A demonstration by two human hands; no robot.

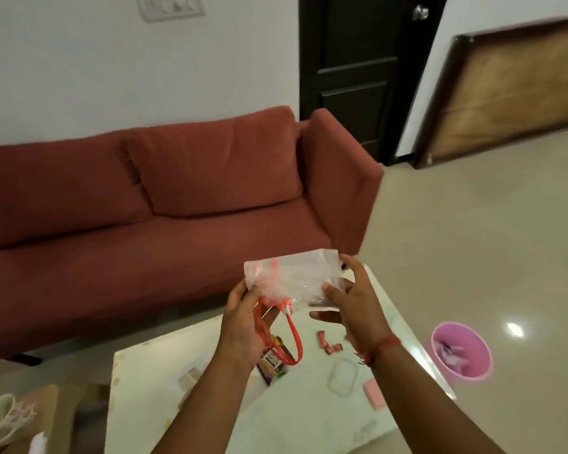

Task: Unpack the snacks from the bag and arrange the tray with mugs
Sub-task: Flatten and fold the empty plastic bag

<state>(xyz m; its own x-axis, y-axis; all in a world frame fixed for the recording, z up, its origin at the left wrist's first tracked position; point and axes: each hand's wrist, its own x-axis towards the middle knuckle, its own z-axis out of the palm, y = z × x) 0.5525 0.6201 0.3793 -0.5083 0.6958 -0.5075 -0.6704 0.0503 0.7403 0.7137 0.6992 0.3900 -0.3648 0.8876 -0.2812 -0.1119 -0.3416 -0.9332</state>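
**Clear bag held up over the desk, both hands on it**

Writing: a dark snack packet (271,362) lies on the desk (309,417) below the left hand, partly hidden by the wrist. It carries a pale label panel with print, too blurred to read. No other legible text or brand anywhere in view.

Hands: both are raised above the far part of the desk, holding a clear plastic bag (295,276) between them. The left hand (243,322) grips the bag's lower left corner, fingers curled round the gathered plastic and the red handles (292,335), which hang down in a loop beside the palm. The right hand (351,299) pinches the bag's right edge, thumb on the near face, fingers wrapped behind it. A red thread band sits on the right wrist. The bag looks see-through and slack; contents cannot be made out.

On the desk: small red-wrapped sweets (328,344) under the right hand, a clear lid-like piece (341,376) nearer, a pink card (374,393) beside it.

Lower left: a pale mug (0,417) lying on a brown tray (46,411).

Surroundings: red sofa (164,198) behind, pink bin (461,350) on the floor to the right.
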